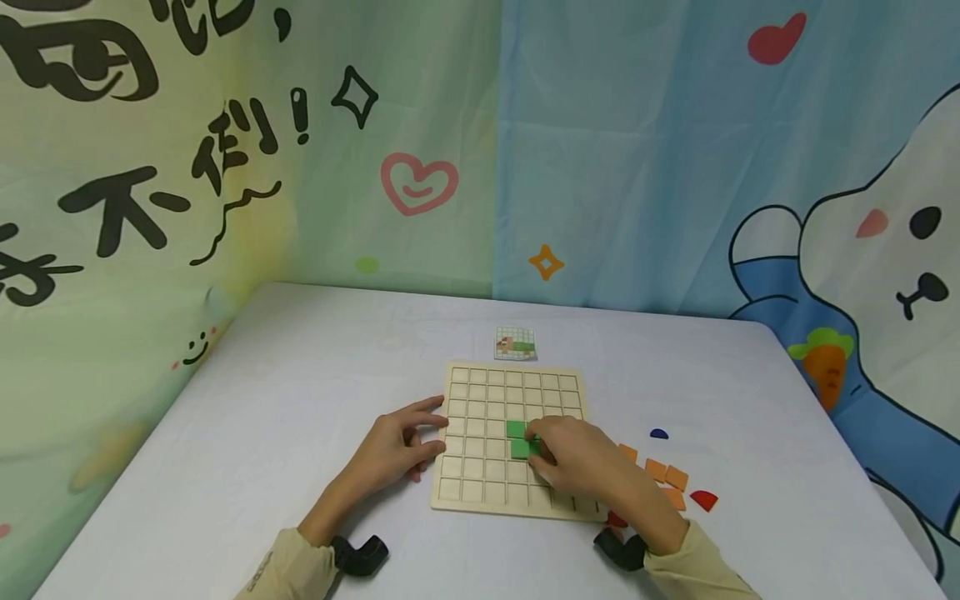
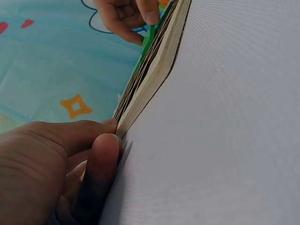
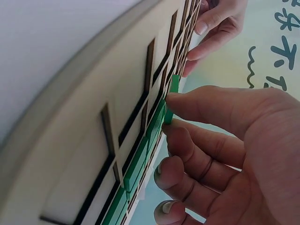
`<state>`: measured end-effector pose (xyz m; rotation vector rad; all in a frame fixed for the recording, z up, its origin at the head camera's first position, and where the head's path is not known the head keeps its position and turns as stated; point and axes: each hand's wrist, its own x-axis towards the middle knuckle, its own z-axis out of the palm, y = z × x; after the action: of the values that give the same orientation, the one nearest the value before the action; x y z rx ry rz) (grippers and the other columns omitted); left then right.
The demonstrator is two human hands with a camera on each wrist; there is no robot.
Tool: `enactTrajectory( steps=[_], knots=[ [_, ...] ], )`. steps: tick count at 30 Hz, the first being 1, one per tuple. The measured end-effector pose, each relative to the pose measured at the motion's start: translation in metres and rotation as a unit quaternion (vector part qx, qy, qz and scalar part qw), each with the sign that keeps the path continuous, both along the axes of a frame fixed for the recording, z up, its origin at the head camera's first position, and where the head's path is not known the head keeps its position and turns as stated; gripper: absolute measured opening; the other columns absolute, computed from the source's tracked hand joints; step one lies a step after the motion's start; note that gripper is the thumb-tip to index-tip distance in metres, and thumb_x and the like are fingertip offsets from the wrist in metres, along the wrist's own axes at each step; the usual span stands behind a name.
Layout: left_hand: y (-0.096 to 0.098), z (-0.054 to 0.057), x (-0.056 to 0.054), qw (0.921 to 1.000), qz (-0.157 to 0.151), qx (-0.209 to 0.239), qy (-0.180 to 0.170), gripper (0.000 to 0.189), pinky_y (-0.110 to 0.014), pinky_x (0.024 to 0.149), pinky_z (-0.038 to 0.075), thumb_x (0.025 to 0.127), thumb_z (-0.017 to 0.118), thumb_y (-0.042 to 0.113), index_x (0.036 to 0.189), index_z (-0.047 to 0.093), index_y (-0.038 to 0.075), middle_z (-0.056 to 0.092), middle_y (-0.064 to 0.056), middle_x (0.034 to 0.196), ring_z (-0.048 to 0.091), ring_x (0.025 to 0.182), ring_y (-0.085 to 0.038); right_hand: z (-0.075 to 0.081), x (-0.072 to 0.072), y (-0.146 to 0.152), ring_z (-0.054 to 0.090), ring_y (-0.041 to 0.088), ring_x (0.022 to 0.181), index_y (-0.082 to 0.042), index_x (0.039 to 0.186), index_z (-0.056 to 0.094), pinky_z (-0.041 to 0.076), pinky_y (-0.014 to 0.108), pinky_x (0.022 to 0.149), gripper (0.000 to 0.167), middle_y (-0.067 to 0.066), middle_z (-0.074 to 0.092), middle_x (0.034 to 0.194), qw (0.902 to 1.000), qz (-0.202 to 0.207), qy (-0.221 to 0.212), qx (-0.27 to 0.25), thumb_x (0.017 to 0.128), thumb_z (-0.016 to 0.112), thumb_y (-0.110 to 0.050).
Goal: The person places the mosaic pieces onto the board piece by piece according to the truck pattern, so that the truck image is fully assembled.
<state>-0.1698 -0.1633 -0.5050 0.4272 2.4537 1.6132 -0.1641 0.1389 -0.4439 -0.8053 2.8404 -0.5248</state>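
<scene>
A pale wooden board (image 1: 474,491) with a square grid of cells lies flat on the white table. My right hand (image 1: 573,454) is over its middle-right part. In the right wrist view, thumb and forefinger pinch a green square tile (image 3: 175,84), tilted up from the board, and the other fingers curl loosely beside it. Below it, green tiles (image 3: 137,165) lie in a row on the grid. From above, two green tiles (image 1: 515,429) show left of that hand; it hides others. My left hand (image 1: 393,442) touches the board's left edge with its thumb and fingertips.
Right of the board lie several orange square tiles (image 1: 656,471), a red piece (image 1: 704,500) with a curved edge and a blue half-round piece (image 1: 659,433). A small gridded picture card (image 1: 515,343) lies beyond the far edge. A printed curtain (image 1: 637,167) stands behind the table (image 1: 360,333).
</scene>
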Motion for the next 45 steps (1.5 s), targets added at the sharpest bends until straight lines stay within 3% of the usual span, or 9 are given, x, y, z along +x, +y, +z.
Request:
enactTrajectory(
  steps=[11, 17, 24, 32, 45],
  knots=[
    [-0.0006, 0.0010, -0.0003, 1.0000, -0.001, 0.007, -0.001, 0.038, -0.030, 0.046, 0.059, 0.093, 0.080, 0.008, 0.130, 0.074, 0.003, 0.050, -0.012, 0.165, 0.060, 0.052, -0.011, 0.0003, -0.0004, -0.0044, 0.045, 0.007, 0.065, -0.006, 0.114, 0.076, 0.036, 0.020, 0.054, 0.021, -0.006, 0.057, 0.079, 0.9999, -0.004, 0.008, 0.007, 0.096, 0.077, -0.017],
    [-0.0008, 0.0023, 0.0000, 0.9999, -0.001, 0.010, -0.003, 0.037, -0.030, 0.046, 0.058, 0.093, 0.081, 0.008, 0.129, 0.074, 0.003, 0.050, -0.012, 0.165, 0.060, 0.052, -0.012, -0.0002, -0.0015, -0.0059, 0.047, 0.009, 0.068, -0.007, 0.114, 0.076, 0.037, 0.021, 0.056, 0.020, -0.002, 0.069, 0.093, 0.9999, -0.005, 0.011, 0.010, 0.096, 0.077, -0.017],
    [-0.0009, 0.0028, 0.0001, 0.9998, -0.002, 0.016, -0.006, 0.037, -0.030, 0.046, 0.058, 0.093, 0.081, 0.008, 0.129, 0.074, 0.003, 0.049, -0.013, 0.165, 0.060, 0.053, -0.011, -0.0013, -0.0022, -0.0063, 0.047, 0.009, 0.068, -0.007, 0.116, 0.076, 0.037, 0.022, 0.056, 0.022, -0.004, 0.065, 0.087, 0.9999, -0.005, 0.007, 0.012, 0.097, 0.076, -0.018],
    [-0.0003, 0.0021, 0.0002, 0.9999, 0.000, 0.009, -0.007, 0.037, -0.030, 0.046, 0.059, 0.093, 0.080, 0.007, 0.129, 0.074, 0.003, 0.049, -0.013, 0.165, 0.060, 0.053, -0.011, -0.0022, -0.0025, -0.0067, 0.049, 0.010, 0.073, -0.008, 0.116, 0.075, 0.040, 0.024, 0.061, 0.022, -0.002, 0.070, 0.096, 0.9996, -0.007, 0.009, 0.024, 0.097, 0.077, -0.019],
    [0.0003, 0.0013, 0.0012, 0.9999, 0.001, 0.012, -0.009, 0.037, -0.030, 0.046, 0.058, 0.092, 0.080, 0.007, 0.129, 0.074, 0.002, 0.050, -0.013, 0.165, 0.060, 0.052, -0.011, -0.0012, -0.0013, -0.0060, 0.050, 0.010, 0.075, -0.010, 0.117, 0.075, 0.041, 0.025, 0.062, 0.022, -0.003, 0.069, 0.094, 0.9996, -0.014, 0.001, 0.027, 0.097, 0.077, -0.020]
  ],
)
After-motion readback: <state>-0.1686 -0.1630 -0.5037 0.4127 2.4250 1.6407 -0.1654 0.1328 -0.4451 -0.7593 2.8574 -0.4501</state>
